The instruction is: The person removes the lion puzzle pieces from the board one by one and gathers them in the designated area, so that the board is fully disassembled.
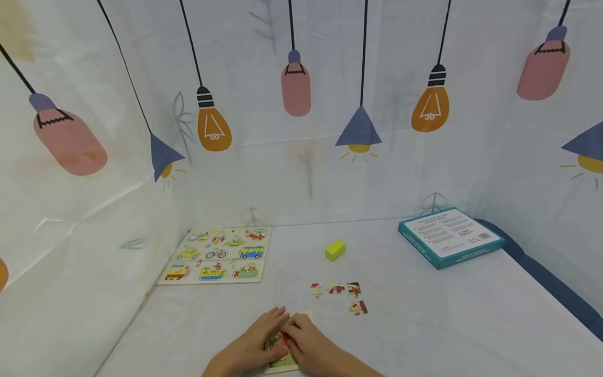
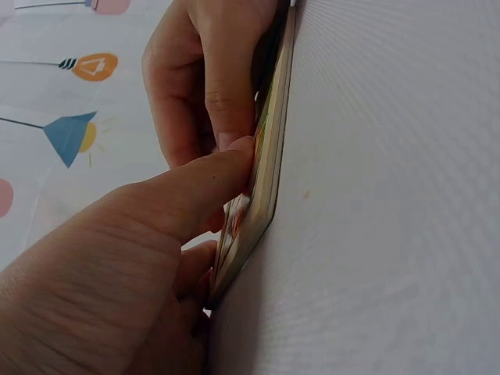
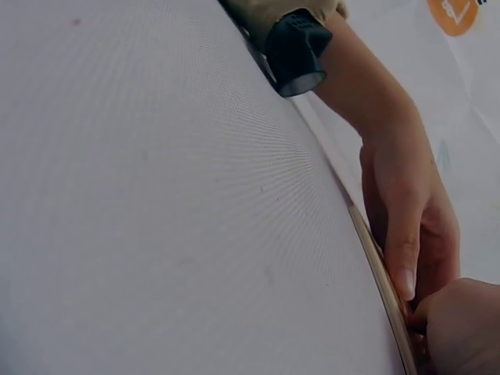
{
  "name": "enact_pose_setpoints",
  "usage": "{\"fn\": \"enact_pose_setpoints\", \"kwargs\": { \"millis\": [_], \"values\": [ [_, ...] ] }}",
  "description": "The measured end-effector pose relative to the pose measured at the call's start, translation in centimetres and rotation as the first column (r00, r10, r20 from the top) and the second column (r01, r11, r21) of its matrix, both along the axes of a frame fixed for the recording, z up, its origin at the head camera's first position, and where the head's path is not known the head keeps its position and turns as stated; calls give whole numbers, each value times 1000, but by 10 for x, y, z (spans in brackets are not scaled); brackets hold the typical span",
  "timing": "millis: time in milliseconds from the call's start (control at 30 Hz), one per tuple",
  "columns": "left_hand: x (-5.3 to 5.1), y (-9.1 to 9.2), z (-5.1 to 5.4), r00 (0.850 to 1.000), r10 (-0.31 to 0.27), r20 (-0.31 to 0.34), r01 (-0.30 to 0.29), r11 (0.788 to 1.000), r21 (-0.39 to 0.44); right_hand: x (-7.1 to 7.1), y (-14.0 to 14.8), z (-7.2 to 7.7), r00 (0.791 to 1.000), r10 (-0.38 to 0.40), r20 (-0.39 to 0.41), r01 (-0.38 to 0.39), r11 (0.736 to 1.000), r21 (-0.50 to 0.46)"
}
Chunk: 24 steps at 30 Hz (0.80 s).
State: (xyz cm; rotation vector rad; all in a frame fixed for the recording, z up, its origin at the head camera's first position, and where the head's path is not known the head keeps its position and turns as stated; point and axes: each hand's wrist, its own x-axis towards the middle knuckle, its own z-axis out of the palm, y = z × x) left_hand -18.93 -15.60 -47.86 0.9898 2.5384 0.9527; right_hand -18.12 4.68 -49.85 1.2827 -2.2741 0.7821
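1. A person bends to the work at a white-covered table (image 1: 400, 324), a small, flat, pale-edged puzzle board (image 1: 284, 362) with a green and red picture lying at the bottom centre of the frame.

2. The left hand (image 1: 256, 339) lies along the board's left side, its grip spread: fingers fairly straight, thumb reaching across the top, apparently to steady the board.

3. The right hand (image 1: 308, 343) works from the other side, fingers bent over the picture. Its grip meets the surface beside the left thumb, as the left wrist view shows; whether it pinches a piece cannot be told, since the fingers hide the spot.

4. Four loose, multicoloured jigsaw pieces (image 1: 336, 288) lie just beyond and right of the board, three in a row and one below the rightmost, near enough, it seems, for easy picking and spread so each can be seen.

5. Farther up the frame, right of centre, sits a bright yellow rectangular block (image 1: 335, 250), apart from the pieces.

6. A pale board printed with colourful vehicles (image 1: 221, 255) lies at centre left and a flat teal-and-white box (image 1: 449, 238) at centre right, both perhaps set back to leave the hands room.
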Motion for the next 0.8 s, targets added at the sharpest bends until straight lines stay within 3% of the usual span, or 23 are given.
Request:
{"fn": "enact_pose_setpoints", "kwargs": {
  "millis": [233,433,633,800],
  "values": [
    [1,0,0,1000,17,8,-17,1000,-22,-1,1,-1,996,-81,-37,81,997,-7],
    [0,0,0,999,29,20,-28,999,-38,1,2,1,988,-146,-46,149,986,74],
    [-1,0,-1,999,23,33,-22,999,-38,2,3,2,987,-157,-43,160,984,81],
    [-2,-1,-1,999,14,36,-14,1000,-23,0,4,0,994,-112,-16,113,992,58]
  ]
}}
